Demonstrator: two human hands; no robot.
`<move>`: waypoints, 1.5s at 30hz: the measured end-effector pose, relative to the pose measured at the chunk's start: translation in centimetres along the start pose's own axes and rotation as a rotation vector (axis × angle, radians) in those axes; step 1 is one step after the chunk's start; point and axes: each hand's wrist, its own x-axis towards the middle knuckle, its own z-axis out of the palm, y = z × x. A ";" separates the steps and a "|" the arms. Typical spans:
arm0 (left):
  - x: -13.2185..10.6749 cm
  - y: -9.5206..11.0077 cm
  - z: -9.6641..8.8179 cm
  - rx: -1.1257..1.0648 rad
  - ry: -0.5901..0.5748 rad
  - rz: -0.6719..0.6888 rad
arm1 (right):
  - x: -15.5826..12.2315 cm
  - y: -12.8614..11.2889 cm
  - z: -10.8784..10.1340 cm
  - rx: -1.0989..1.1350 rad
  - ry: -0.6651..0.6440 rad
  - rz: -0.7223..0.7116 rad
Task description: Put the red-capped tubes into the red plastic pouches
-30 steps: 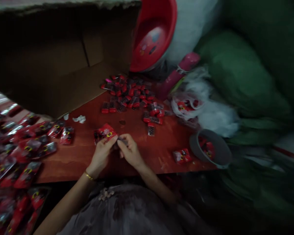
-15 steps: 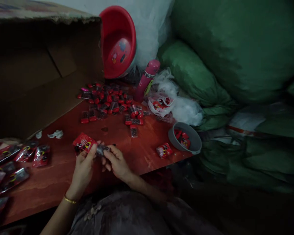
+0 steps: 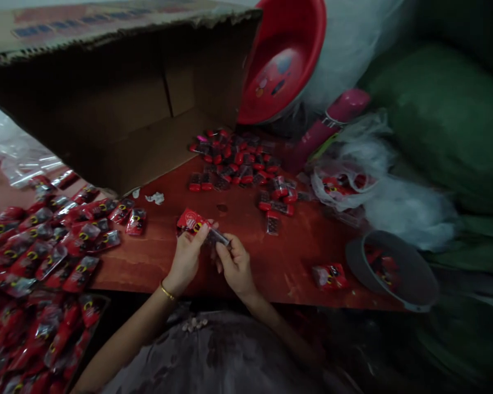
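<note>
My left hand (image 3: 188, 253) is closed around a small red printed packet (image 3: 190, 220) with a clear end, its thumb lying on top. My right hand (image 3: 236, 267) pinches the clear, dark-looking end of the same packet, fingers bent close to the left hand. What lies inside that end is too dim to make out. Beyond the hands, small red-capped clear cases (image 3: 246, 161) with dark contents lie heaped on the red tabletop (image 3: 164, 262). To the right of the hands rests another red packet (image 3: 330, 276), beside a grey bowl (image 3: 394, 290) with red pieces in it.
On the left, many filled red packets (image 3: 36, 257) lie piled, with more in a container below. An open cardboard box (image 3: 148, 142) stands at the back left, a red basin (image 3: 287, 60) behind it. A pink flask (image 3: 324, 128) and plastic bags (image 3: 411, 213) are at the right.
The view has swung left, bringing more of the packet pile and box into sight. Both hands still hold the packet; the right fingers have shifted along its clear end.
</note>
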 end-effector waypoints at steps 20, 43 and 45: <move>-0.3 -0.4 -0.6 0.096 -0.130 -0.027 | -0.6 1.8 0.7 0.016 -0.023 0.056; -0.8 -0.9 -1.2 0.022 -0.123 0.003 | 0.2 -0.1 0.9 -0.121 -0.061 0.020; -0.8 -0.7 -1.3 0.017 -0.096 0.023 | 0.2 0.0 0.3 -0.146 -0.089 0.017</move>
